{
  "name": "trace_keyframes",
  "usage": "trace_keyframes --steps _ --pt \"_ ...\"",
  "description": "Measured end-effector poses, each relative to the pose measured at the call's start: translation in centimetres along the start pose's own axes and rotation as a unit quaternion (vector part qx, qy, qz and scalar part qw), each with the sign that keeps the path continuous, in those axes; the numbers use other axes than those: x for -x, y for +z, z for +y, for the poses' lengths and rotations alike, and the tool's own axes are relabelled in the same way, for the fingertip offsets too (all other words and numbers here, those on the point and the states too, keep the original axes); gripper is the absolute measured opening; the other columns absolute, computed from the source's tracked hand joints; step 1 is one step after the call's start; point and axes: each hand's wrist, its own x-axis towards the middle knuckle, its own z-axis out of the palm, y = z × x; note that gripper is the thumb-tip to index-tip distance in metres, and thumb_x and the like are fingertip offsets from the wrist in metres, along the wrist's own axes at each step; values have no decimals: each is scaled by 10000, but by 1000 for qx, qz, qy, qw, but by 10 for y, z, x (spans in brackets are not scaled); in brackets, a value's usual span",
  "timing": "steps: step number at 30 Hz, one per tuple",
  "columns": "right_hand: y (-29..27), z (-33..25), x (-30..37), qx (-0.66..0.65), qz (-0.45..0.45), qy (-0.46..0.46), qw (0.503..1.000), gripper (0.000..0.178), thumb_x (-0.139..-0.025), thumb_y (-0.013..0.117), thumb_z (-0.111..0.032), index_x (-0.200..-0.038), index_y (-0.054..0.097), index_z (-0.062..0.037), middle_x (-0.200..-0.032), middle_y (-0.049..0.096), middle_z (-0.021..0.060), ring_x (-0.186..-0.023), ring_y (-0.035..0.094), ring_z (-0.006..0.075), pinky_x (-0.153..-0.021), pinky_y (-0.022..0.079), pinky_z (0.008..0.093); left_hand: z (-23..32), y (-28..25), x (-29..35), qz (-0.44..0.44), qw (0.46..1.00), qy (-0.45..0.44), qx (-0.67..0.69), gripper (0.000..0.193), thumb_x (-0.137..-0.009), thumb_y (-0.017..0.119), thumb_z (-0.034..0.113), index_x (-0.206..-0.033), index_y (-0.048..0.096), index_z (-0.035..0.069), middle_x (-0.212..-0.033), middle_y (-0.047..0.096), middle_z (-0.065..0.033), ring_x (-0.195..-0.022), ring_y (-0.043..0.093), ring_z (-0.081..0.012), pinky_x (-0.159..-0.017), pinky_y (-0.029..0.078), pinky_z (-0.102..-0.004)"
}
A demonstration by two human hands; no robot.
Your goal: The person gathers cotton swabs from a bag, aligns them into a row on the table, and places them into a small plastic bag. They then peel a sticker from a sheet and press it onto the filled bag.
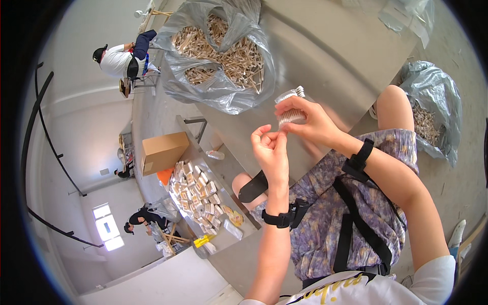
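Observation:
My right hand [311,120] is closed around a small clear packet of cotton swabs [291,117], held above the metal table. White swab tips show in a row through the film, and more tips [300,91] stick out at its far end. My left hand [273,154] meets the right one at the packet's near corner. Its thumb and index finger are pinched together, but what lies between them is too small to make out. Beyond my hands, a large grey plastic bag [231,99] lies open, with loose wooden cotton swabs [244,61] heaped inside.
A second grey bag of swabs [427,124] sits on the floor at the right. Left of me, a table carries many packed swab packets [195,193], a cardboard box [163,151] and a yellow tool [202,241]. Several people work farther off, one in a white shirt [118,63].

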Motion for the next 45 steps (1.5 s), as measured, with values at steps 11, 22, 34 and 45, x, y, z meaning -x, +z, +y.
trace_keyframes --steps 11,22,34,45 --pt "-6 2 -6 -82 -72 71 992 361 -869 664 -47 -1217 588 10 -1210 674 133 -1130 640 200 -969 512 351 3 -8 4 -8 1000 4 6 355 -888 687 -15 -1170 475 34 -834 657 -43 -626 508 -22 -476 333 -175" --pt "-8 9 -7 -221 -174 145 949 403 -989 562 -91 -1375 494 3 -1359 587 142 -1214 584 203 -1014 506 356 24 -23 7 -26 998 -60 5 360 -885 692 -4 -1177 486 30 -832 643 -31 -622 486 -9 -493 310 -171" --pt "-13 7 -6 -195 -251 162 934 532 -900 663 -52 -1391 471 23 -1276 603 127 -1191 590 191 -1023 485 319 5 -34 -4 -74 917 255 -299 326 -852 746 39 -1175 703 47 -1084 687 -66 -1011 618 -140 -879 474 -274" --pt "-12 5 -5 -111 -180 197 957 234 -950 613 -84 -1170 605 -4 -1150 660 90 -920 703 162 -805 593 315 -38 -26 -9 1 987 144 -67 168 -897 701 -17 -1062 733 -9 -1038 689 -54 -956 627 -113 -863 506 -263"
